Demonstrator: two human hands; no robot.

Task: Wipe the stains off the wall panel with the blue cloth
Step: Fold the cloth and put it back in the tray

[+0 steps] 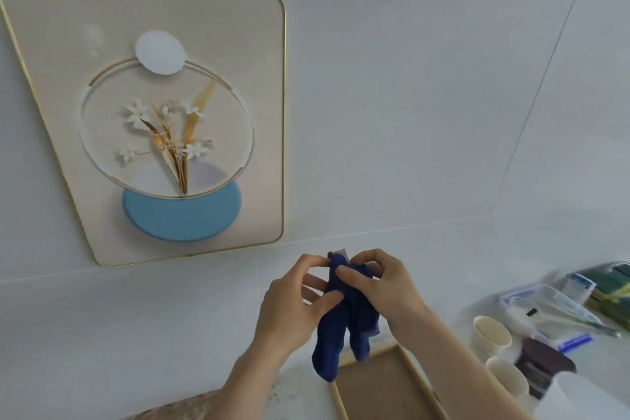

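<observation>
A dark blue cloth point(344, 327) hangs bunched in front of the white wall, below and right of the wall panel. My left hand point(289, 303) pinches its upper left edge with thumb and fingers. My right hand point(378, 286) grips the top of the cloth from the right. The wall panel point(266, 112) is beige with a thin gold rim, a ring, white paper flowers, a white disc and a light blue half disc. A faint pale smudge point(92, 37) shows on the panel's upper left. Both hands are apart from the panel.
A shallow wooden tray point(419, 382) lies on the counter under the cloth. To the right stand paper cups point(491, 334), a clear plastic box point(552, 307), a dark round object point(545, 361) and green packets point(610, 286). The white tiled wall point(426, 95) fills the rest.
</observation>
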